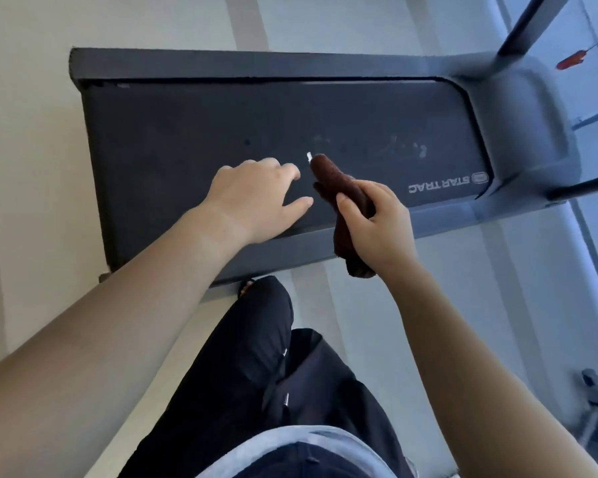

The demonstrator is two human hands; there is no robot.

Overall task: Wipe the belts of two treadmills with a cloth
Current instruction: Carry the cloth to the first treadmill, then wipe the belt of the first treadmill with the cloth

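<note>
Gripping bunched brown cloth (pixel 335 181) in right hand (pixel 377 229), thumb curled round it; had cloth tip just beside white speck (pixel 309 155) on dark belt (pixel 187 150). Held left hand (pixel 252 198) relaxed, fingers loosely bent, grasping nothing, just left of cloth, over belt near treadmill's (pixel 518 108) side rail (pixel 290 251).

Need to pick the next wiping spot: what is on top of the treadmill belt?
Pale smudges lie past the cloth, and a small white scrap sits at its tip. The left hand and the right hand gripping the cloth hide the belt beneath them.
</note>
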